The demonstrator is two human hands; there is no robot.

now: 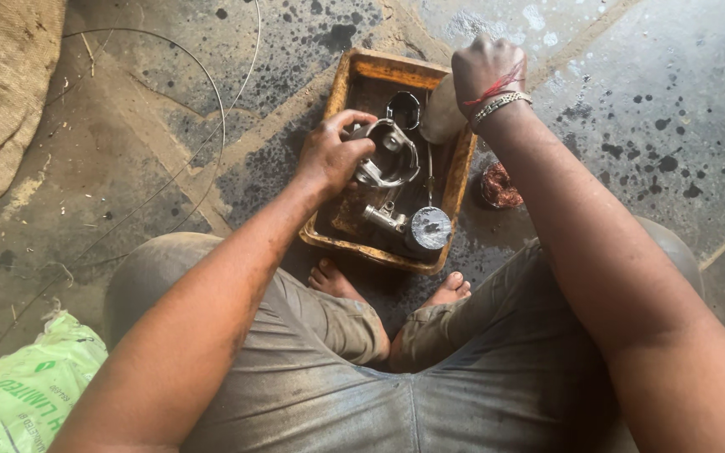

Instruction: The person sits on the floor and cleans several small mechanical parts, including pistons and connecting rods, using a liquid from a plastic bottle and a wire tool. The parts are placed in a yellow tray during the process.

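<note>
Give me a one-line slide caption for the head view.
Seated person's left hand grips a metal housing over an oily tray while the right hand holds a pale cloth.

Oil-spotted workshop floor, clutter at the edges

A burlap sack [2,92] slumps at top left, a thin wire loop [203,92] curves across the stained concrete floor [656,109], a green printed bag [23,390] sits at bottom left, and a small dish of reddish-brown bits [499,185] rests at the right of centre.
</note>
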